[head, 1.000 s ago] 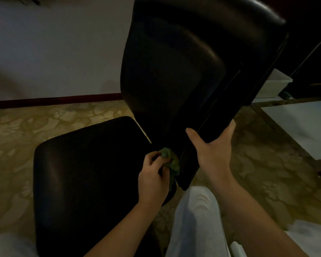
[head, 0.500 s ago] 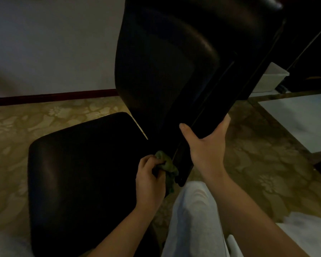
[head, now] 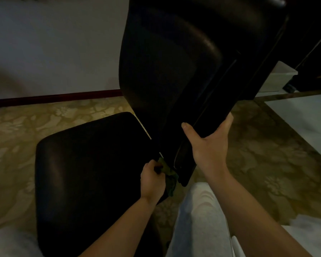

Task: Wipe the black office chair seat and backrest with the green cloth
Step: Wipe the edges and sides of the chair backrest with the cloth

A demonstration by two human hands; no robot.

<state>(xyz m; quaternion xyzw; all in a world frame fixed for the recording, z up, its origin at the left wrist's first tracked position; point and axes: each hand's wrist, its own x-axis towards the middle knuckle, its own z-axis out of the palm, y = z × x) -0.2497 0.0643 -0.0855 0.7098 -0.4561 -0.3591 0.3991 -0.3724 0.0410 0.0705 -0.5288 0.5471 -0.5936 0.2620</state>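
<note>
Two hands: both bare, reaching up from the bottom edge toward the middle of the frame, one on the cloth and one on the chair.
Left hand (head: 152, 180): just below the frame's centre; fingers curled in tight, bunching the green cloth (head: 168, 174) at the seat's rear corner.
Green cloth: a small crumpled wad, dull green in the dim light. Most of it pokes out to the right of the knuckles, and a fold hangs down past the seat edge. It sits in the gap where seat and backrest meet, just beside the backrest's lower end; whether it touches there cannot be told.
Right hand (head: 209, 145): right of centre, clamped on the backrest's lower side edge. The thumb lies apart on the near face; the other fingers wrap round the far side, only their tips showing at the rim.
Seat (head: 85, 173): lower left of the frame; black, smooth, leather-like, squarish with rounded corners, a faint sheen along its left side.
Backrest (head: 170, 71): upper middle to upper right; black glossy padded panel, top leaning toward the upper right, a dull highlight on its curve.
Floor (head: 44, 117): tan carpet with a pale floral pattern, around the chair.
Wall (head: 53, 43): pale, upper left, with a dark red skirting board (head: 53, 98) at its foot.
Trouser leg (head: 198, 219): light grey, bottom centre, between the forearms.
White box (head: 278, 76): right edge, behind the backrest.
</note>
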